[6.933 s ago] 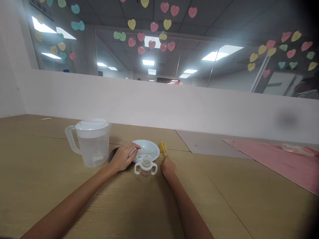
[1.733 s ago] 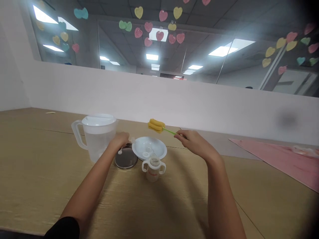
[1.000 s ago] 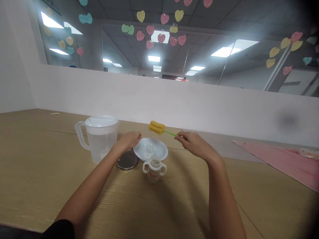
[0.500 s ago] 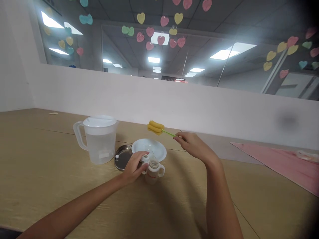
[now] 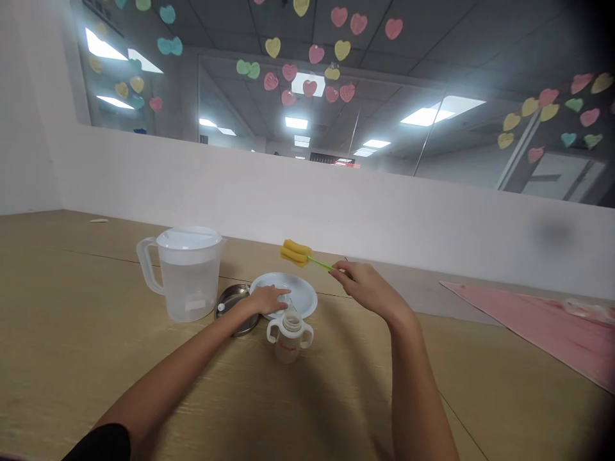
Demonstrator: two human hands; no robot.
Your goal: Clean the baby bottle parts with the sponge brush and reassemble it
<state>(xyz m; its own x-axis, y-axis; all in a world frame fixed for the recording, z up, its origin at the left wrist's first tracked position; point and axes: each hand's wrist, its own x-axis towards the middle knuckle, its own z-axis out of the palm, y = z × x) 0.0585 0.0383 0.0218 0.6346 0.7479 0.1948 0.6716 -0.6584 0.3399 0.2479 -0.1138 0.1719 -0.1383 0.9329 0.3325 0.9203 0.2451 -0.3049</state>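
Observation:
My right hand (image 5: 360,282) grips the thin green handle of a yellow sponge bottle brush (image 5: 295,253), holding it raised above the table. My left hand (image 5: 269,299) reaches over the white bowl (image 5: 308,296), its thumb and fingers around a whitish bottle cap that is mostly hidden. Just in front of the bowl a baby bottle (image 5: 288,346) with two white handles stands upright, its mouth uncovered. Neither hand touches the bottle. Partly under my left wrist lies a round metal tray (image 5: 245,325) with a small white piece (image 5: 221,307) on its left side.
A clear lidded pitcher (image 5: 189,282) with liquid stands left of the tray. A pink cloth (image 5: 538,326) with a clear plastic item (image 5: 589,310) lies at the right. Behind the wooden table (image 5: 120,333) rises a white wall (image 5: 240,186) below a window with heart-shaped notes.
My left hand has moved from beside the bottle to over the bowl, carrying the whitish cap. My right hand still holds the brush up, almost unmoved. The view has shifted slightly.

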